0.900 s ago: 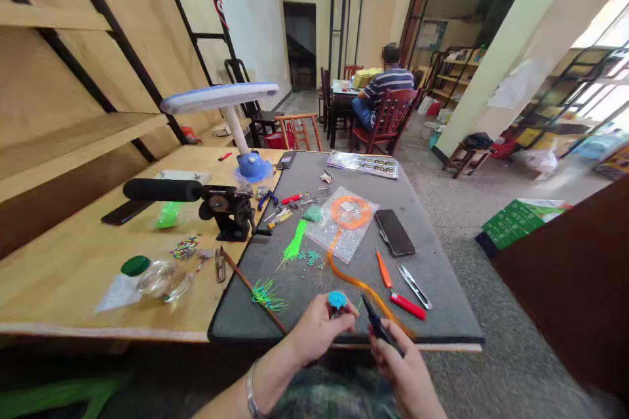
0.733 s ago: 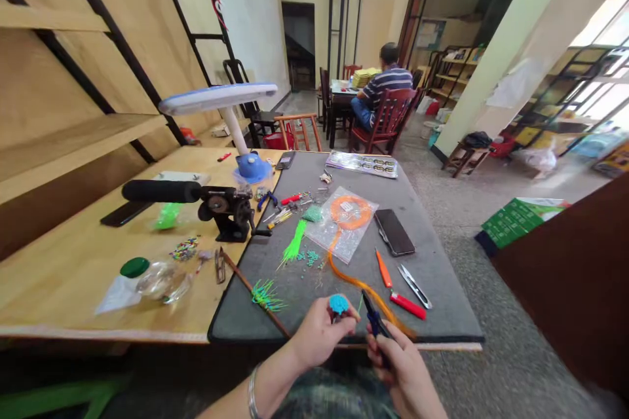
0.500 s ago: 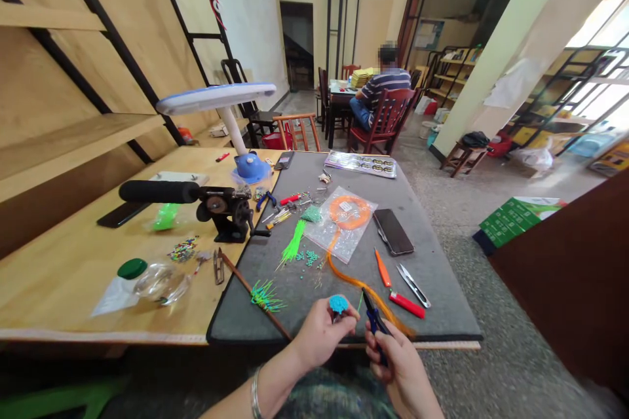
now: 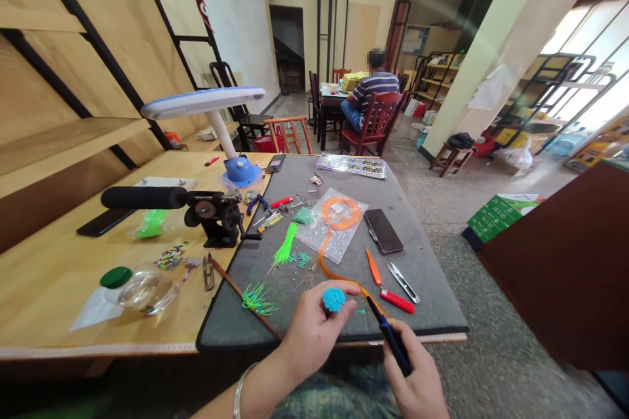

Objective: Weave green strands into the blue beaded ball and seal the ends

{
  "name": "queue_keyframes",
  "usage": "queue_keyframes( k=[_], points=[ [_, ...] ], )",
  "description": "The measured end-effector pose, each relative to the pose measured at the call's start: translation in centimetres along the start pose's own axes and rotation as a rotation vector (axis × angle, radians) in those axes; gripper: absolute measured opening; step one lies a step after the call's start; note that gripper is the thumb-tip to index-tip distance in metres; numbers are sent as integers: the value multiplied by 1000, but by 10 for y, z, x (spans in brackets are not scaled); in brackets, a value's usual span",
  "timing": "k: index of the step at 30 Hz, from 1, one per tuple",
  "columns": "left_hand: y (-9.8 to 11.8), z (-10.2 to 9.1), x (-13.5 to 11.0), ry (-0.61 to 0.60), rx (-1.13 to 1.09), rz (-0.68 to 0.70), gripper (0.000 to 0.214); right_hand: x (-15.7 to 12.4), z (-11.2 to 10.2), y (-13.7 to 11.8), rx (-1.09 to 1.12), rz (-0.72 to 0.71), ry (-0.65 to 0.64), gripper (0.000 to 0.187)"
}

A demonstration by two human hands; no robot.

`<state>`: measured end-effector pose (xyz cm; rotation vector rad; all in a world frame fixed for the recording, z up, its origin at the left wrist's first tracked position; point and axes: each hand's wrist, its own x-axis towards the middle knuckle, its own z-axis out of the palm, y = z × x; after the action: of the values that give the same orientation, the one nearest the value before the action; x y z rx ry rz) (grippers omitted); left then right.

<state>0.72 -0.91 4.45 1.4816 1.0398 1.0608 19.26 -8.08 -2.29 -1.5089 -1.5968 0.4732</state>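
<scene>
My left hand (image 4: pixel 314 321) is closed round a round turquoise beaded piece (image 4: pixel 334 300), its knobbly top facing up between thumb and fingers. Whatever lies under that top is hidden in the palm. In my right hand (image 4: pixel 415 366) are pliers with dark blue handles (image 4: pixel 394 344), their dark tip pointing up and left. A tiny green bit (image 4: pixel 362 311) shows between the two hands, just past my left fingertips. Beyond the pliers' tip runs a bundle of orange strands (image 4: pixel 339 273) over the grey mat (image 4: pixel 339 304).
Right of the pliers lie a red-handled tool (image 4: pixel 397 301), silver snips (image 4: pixel 403 283) and an orange tool (image 4: pixel 373 266). A phone (image 4: pixel 383 230), turquoise beads (image 4: pixel 302 259) and green strands (image 4: pixel 285 247) are further back. A stick (image 4: pixel 246 298) lies left of my left hand. Another person (image 4: pixel 376 88) sits behind.
The pliers have moved right and down, away from my left hand. The green strand that stood between them no longer shows; a small green bit does. The turquoise top has turned more toward me.
</scene>
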Motion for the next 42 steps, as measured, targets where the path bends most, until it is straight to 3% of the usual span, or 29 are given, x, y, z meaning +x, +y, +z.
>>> queue_keyframes(
  k=[3,6,13,16,20,24,27,30,34,36,42],
  points=[
    [-5,12,1,-158,-169,-167,23,-2,-5,-1,-25,-35,0,24],
    [-15,22,2,-240,-387,-346,30,-4,-8,-2,-30,-33,-4,24],
    [-24,25,4,-252,-418,-462,35,-10,-10,1,-50,6,-28,23],
    [-27,24,4,-201,-326,-413,34,2,-18,27,-179,89,17,27],
    [-34,20,3,-144,-301,-418,34,32,-34,82,-512,213,169,35],
    [-39,16,1,-93,-345,-476,37,56,-43,113,-785,176,122,34],
    [-43,13,0,-64,-355,-477,37,65,-43,111,-887,139,103,32],
    [-46,11,0,-38,-368,-451,33,72,-39,101,-856,71,96,28],
    [-46,12,1,-18,-390,-433,30,89,-25,86,-785,57,-123,14],
    [-45,13,2,-15,-403,-435,28,98,-16,83,-789,92,-161,7],
    [-44,11,2,26,-468,-472,29,114,-7,88,-743,152,-67,10]
  ],
)
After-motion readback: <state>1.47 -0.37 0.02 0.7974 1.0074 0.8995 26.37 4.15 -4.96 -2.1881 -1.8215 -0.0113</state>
